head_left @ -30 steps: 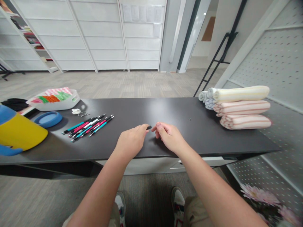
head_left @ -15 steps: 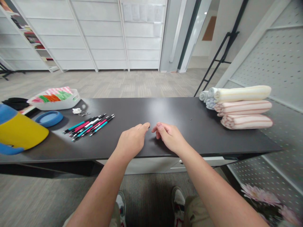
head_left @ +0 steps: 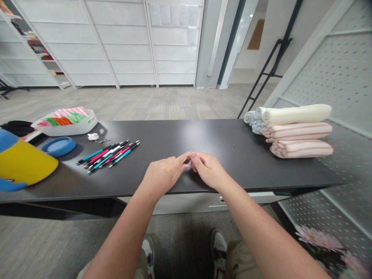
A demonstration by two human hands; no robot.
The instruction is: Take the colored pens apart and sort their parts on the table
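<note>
Above the dark table [head_left: 186, 135], near its front edge, my left hand [head_left: 164, 173] and my right hand [head_left: 208, 169] meet at the fingertips. Thumb and fingers of both are drawn together in a pinch. Whatever lies between the fingertips is too small and too hidden to name. To the left of my left hand lies a loose pile of mechanical pencils [head_left: 109, 155] in black, teal, red and white. A tiny thin piece [head_left: 233, 146] rests on the tabletop, beyond and to the right of my right hand.
Rolled striped towels [head_left: 299, 131] are stacked at the right end. At left lie a yellow and blue container [head_left: 26, 161], a blue round lid [head_left: 59, 146], a white basket [head_left: 78, 128] with colourful contents and a crumpled white item [head_left: 93, 136]. A perforated panel [head_left: 343, 81] stands at right.
My hands, slightly apart before with a dark speck at my left fingertips, have come together. The left fingers have moved right and now touch the right ones.
</note>
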